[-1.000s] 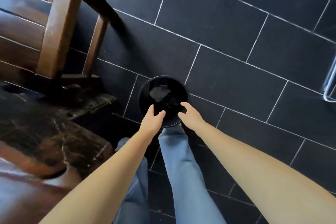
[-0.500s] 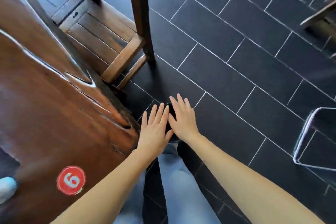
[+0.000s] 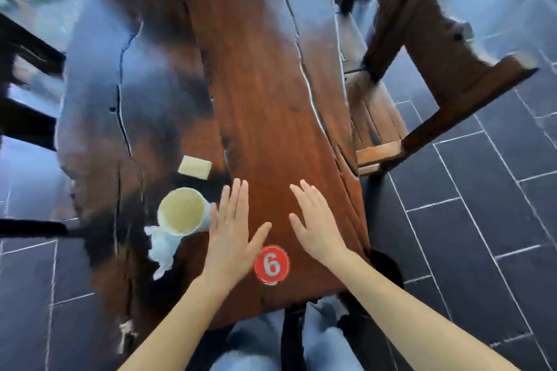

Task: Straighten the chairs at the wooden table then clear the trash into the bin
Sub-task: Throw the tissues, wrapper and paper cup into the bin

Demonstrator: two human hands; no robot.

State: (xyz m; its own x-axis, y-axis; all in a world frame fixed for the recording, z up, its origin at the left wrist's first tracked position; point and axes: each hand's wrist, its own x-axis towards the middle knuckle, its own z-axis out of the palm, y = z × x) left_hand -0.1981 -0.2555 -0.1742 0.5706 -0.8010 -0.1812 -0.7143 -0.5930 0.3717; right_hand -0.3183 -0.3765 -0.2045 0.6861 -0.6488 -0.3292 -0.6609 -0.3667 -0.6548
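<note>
The left hand and right hand lie flat over the near end of the wooden table, fingers straight, holding nothing. Just left of the left hand stands a paper cup, with a crumpled tissue against it and a pale block beyond. A chair stands at the table's right side.

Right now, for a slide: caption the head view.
Left hand and right hand open over wooden table beside paper cup and tissue.

left hand, right hand: bare | forearms: bare | worn: light blue jeans
</note>
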